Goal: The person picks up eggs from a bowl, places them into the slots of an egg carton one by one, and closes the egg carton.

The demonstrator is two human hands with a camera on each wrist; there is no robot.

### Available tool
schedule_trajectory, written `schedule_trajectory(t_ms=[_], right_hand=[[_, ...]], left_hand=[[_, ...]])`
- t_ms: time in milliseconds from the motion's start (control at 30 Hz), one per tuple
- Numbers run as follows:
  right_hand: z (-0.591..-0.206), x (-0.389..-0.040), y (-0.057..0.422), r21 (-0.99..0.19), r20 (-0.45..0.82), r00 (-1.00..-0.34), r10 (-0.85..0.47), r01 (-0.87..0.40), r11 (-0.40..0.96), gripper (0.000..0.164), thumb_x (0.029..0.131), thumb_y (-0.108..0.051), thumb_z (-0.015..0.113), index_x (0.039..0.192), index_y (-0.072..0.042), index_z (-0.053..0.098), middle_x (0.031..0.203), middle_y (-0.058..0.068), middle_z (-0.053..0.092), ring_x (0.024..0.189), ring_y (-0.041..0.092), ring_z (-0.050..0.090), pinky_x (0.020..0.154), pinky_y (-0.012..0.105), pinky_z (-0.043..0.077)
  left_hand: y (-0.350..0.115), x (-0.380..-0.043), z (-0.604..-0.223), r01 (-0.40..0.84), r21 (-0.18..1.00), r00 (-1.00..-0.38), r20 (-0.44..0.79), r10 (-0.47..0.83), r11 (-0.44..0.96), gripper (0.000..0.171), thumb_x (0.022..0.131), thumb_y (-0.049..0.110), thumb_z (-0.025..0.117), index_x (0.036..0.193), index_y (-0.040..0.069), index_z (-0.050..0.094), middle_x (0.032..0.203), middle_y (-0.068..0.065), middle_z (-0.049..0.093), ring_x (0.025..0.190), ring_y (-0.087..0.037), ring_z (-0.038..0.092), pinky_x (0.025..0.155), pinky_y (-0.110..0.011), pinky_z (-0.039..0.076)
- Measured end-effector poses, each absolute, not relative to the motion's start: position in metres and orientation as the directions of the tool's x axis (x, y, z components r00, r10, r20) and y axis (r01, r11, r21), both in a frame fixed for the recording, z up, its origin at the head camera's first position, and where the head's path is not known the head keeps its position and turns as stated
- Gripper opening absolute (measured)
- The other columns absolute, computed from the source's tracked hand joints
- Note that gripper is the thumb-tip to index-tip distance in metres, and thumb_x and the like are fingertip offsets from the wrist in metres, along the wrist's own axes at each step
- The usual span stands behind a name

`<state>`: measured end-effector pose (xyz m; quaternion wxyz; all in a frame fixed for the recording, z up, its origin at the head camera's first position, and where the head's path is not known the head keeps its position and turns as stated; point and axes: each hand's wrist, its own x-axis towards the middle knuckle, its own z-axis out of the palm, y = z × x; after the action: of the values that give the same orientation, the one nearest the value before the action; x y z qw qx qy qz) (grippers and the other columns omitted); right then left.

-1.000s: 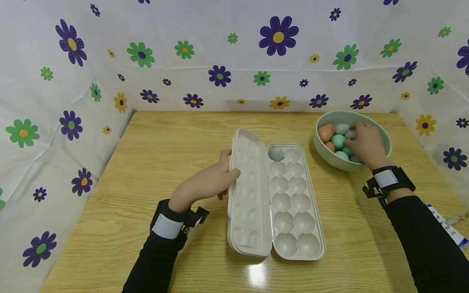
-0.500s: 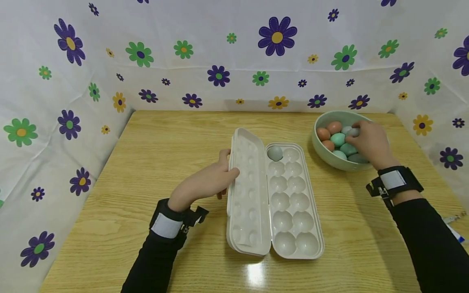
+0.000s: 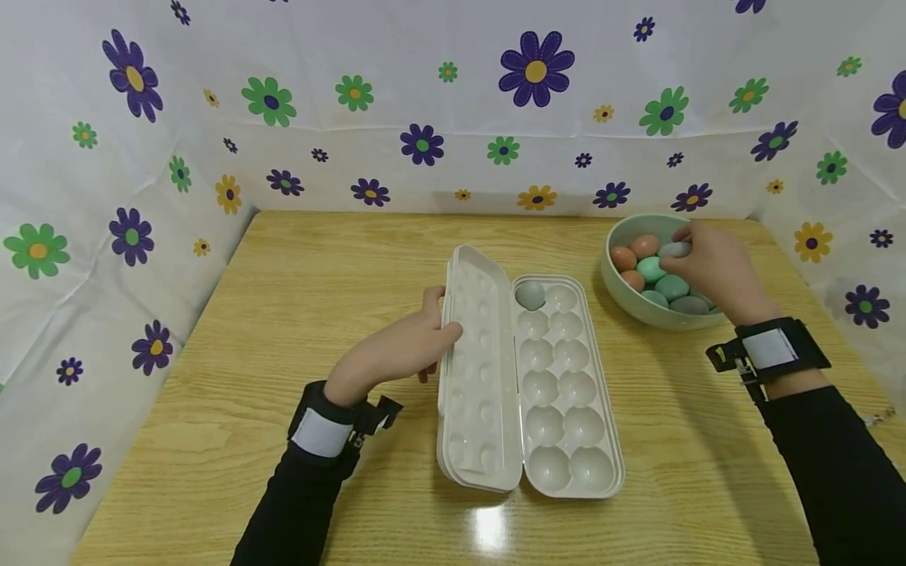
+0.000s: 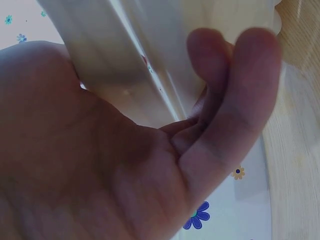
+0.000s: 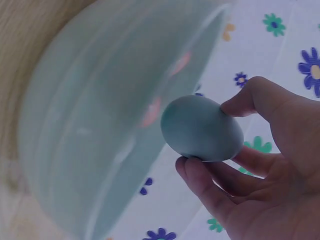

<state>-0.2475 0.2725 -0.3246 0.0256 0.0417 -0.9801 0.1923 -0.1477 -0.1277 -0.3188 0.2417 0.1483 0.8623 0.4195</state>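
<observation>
An opened cream plastic egg carton stands mid-table with its lid raised on the left. My left hand holds the lid's outer edge, thumb on the near face and fingers behind it; the left wrist view shows those fingers curled. One grey-blue egg sits in the far left cup. Between the thumb and fingers of my right hand is a grey-blue egg, held up at the mouth of the pale green bowl. Brown, green and grey eggs lie inside the bowl.
Bowl and carton stand on a light wooden table, the bowl at the back right. A white cloth with printed flowers closes off the back and sides. Part of a small chain shows at the right edge.
My right hand has drawn an egg up from among the others, uncovering more eggs in the bowl. The left hand and carton have stayed in place.
</observation>
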Motion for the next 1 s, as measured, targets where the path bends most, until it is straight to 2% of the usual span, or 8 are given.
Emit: schedule_trajectory(t_ms=[133, 267, 400, 500, 567, 700, 800, 1000], right_hand=[[-0.314, -0.243, 0.263, -0.393, 0.032, -0.996, -0.084, -0.09, 0.915, 0.047, 0.085, -0.032, 0.058, 0.115, 0.003, 0.048, 0.098, 0.019, 0.055, 0.079, 0.03, 0.05, 0.064, 0.043, 0.042], [-0.304, -0.239, 0.251, -0.383, 0.007, -0.994, -0.107, -0.102, 0.918, 0.05, 0.085, -0.037, 0.058, 0.115, 0.001, 0.05, 0.101, 0.019, 0.056, 0.084, 0.031, 0.05, 0.069, 0.046, 0.044], [-0.298, -0.236, 0.238, -0.366, -0.002, -0.99, -0.14, -0.13, 0.922, 0.063, 0.084, -0.053, 0.055, 0.118, 0.0, 0.05, 0.103, 0.018, 0.057, 0.087, 0.03, 0.051, 0.072, 0.047, 0.044], [-0.298, -0.234, 0.229, -0.378, 0.005, -0.986, -0.164, -0.154, 0.913, 0.068, 0.082, -0.061, 0.053, 0.116, -0.003, 0.052, 0.1, 0.015, 0.058, 0.082, 0.027, 0.052, 0.069, 0.044, 0.044], [-0.299, -0.235, 0.224, -0.386, 0.019, -0.985, -0.174, -0.167, 0.907, 0.06, 0.083, -0.056, 0.054, 0.114, -0.004, 0.054, 0.098, 0.013, 0.059, 0.08, 0.026, 0.053, 0.068, 0.042, 0.043], [-0.302, -0.235, 0.215, -0.407, 0.037, -0.981, -0.19, -0.189, 0.894, 0.037, 0.083, -0.03, 0.056, 0.11, -0.005, 0.055, 0.098, 0.012, 0.059, 0.079, 0.025, 0.053, 0.067, 0.041, 0.044], [-0.304, -0.234, 0.208, -0.41, 0.024, -0.979, -0.203, -0.195, 0.891, 0.034, 0.082, -0.024, 0.057, 0.11, -0.005, 0.056, 0.097, 0.013, 0.06, 0.075, 0.024, 0.056, 0.066, 0.041, 0.045], [-0.311, -0.239, 0.193, -0.377, 0.014, -0.968, -0.252, -0.239, 0.895, 0.036, 0.083, -0.025, 0.06, 0.11, -0.002, 0.055, 0.103, 0.016, 0.06, 0.089, 0.028, 0.054, 0.077, 0.047, 0.044]], left_hand=[[-0.128, -0.148, -0.318, 0.053, 0.798, -0.839, -0.29, 0.46, 0.601, 0.064, 0.094, 0.03, 0.032, 0.142, 0.008, -0.004, 0.066, -0.012, 0.051, 0.055, -0.028, 0.051, 0.059, -0.047, 0.048], [-0.128, -0.147, -0.318, 0.049, 0.799, -0.839, -0.293, 0.458, 0.599, 0.063, 0.094, 0.029, 0.032, 0.142, 0.008, -0.004, 0.067, -0.014, 0.052, 0.055, -0.028, 0.051, 0.057, -0.044, 0.047], [-0.127, -0.147, -0.319, 0.046, 0.793, -0.842, -0.297, 0.451, 0.607, 0.064, 0.094, 0.03, 0.033, 0.142, 0.009, -0.004, 0.069, -0.017, 0.053, 0.055, -0.028, 0.051, 0.056, -0.043, 0.047], [-0.127, -0.147, -0.319, 0.046, 0.79, -0.844, -0.297, 0.447, 0.611, 0.064, 0.094, 0.029, 0.033, 0.142, 0.009, -0.004, 0.068, -0.017, 0.053, 0.055, -0.028, 0.051, 0.057, -0.044, 0.047], [-0.127, -0.148, -0.318, 0.046, 0.785, -0.847, -0.297, 0.441, 0.618, 0.063, 0.094, 0.03, 0.033, 0.142, 0.009, -0.003, 0.068, -0.017, 0.053, 0.055, -0.028, 0.051, 0.056, -0.041, 0.047], [-0.125, -0.147, -0.318, 0.04, 0.78, -0.848, -0.304, 0.434, 0.625, 0.064, 0.093, 0.031, 0.033, 0.141, 0.008, -0.002, 0.069, -0.017, 0.053, 0.054, -0.027, 0.051, 0.054, -0.038, 0.046], [-0.125, -0.146, -0.32, 0.028, 0.781, -0.846, -0.314, 0.431, 0.625, 0.064, 0.093, 0.031, 0.033, 0.141, 0.009, -0.002, 0.069, -0.017, 0.053, 0.053, -0.027, 0.05, 0.052, -0.036, 0.044], [-0.126, -0.146, -0.32, 0.029, 0.781, -0.85, -0.309, 0.426, 0.624, 0.064, 0.093, 0.03, 0.033, 0.142, 0.011, -0.003, 0.069, -0.018, 0.053, 0.053, -0.027, 0.05, 0.051, -0.034, 0.043]])
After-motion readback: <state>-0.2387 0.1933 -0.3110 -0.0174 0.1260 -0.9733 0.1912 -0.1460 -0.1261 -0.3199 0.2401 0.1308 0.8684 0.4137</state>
